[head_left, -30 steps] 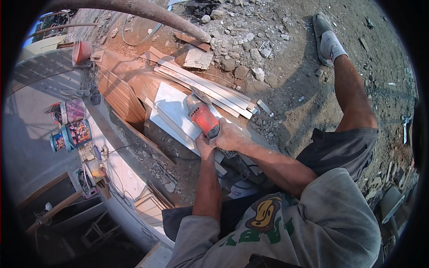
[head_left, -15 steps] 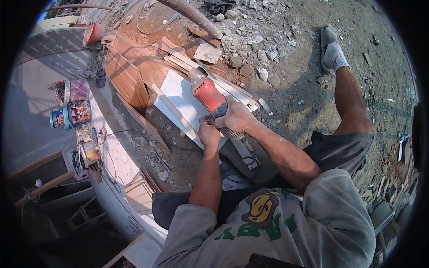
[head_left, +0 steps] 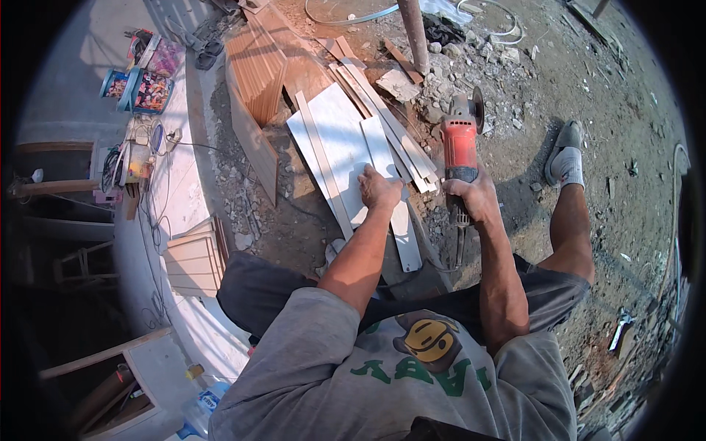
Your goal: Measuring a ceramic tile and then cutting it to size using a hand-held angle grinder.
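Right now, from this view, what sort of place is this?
Probably an outdoor building site: rubble on bare dirt, stacked brown panels, and a red angle grinder in the right hand.

Left forearm (head_left: 359,253) angled up and rightward, elbow bent; left hand (head_left: 380,189) back up, fingers curled, grip partly hidden. Right forearm (head_left: 502,272) near vertical in view, slight lean left; right hand (head_left: 476,198) wrapped in closed grip, thumb leftward. Hands apart, roughly level.
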{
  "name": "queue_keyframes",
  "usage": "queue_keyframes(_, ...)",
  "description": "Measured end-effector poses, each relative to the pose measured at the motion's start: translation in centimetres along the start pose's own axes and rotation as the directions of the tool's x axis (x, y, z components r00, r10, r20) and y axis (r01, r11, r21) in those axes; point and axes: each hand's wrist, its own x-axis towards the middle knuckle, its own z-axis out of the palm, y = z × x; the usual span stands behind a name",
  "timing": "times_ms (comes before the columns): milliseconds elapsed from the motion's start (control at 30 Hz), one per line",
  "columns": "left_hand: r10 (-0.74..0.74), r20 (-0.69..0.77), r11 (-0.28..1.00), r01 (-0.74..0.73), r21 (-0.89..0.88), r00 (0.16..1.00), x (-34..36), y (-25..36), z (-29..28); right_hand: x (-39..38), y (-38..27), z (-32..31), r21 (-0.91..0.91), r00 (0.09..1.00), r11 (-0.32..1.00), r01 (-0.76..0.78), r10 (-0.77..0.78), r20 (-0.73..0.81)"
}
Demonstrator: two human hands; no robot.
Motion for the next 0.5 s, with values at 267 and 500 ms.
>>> queue_keyframes(267, -0.064, 0.247, 0.433, 0.250, -0.866, 0.967, 0.9, -3.2, -4.6, -1.1, 0.3, 0.1, -0.025, 0.999, 0.999, 0.039, -0.039, 0.009)
queue_keyframes(500, 0.080, 0.126, 0.060, 0.121, -0.991, 0.989, 5.2, -7.1, -15.8, -1.5, 0.8, 1.6, 0.009, 0.994, 0.998, 0.066, -0.067, 0.081)
